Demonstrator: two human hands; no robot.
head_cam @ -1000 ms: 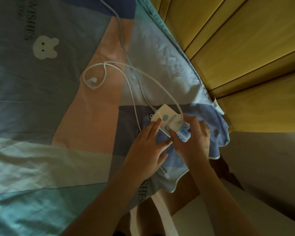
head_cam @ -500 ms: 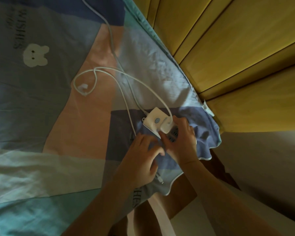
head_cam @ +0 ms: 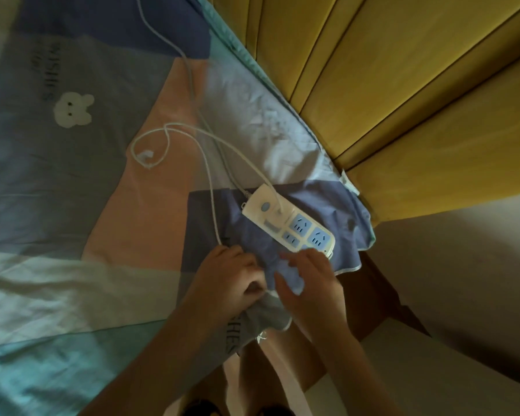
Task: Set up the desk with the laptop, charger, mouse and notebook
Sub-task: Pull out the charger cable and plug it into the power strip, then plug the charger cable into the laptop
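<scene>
**Charger cable in hand at the bed corner**

The left hand [head_cam: 231,280] curls round the thin white charger cable [head_cam: 210,187], apparently pinching its end. The right hand [head_cam: 309,283] rests slack-fingered on the bedsheet [head_cam: 72,181], just beside the power strip [head_cam: 287,222].

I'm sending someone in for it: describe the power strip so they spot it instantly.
Start at the patchwork bedsheet beside the yellow padded headboard. On its dark blue patch near the corner, just beyond the hands, lies the power strip. It is the only cream bar with blue sockets, with white cables around it.
</scene>
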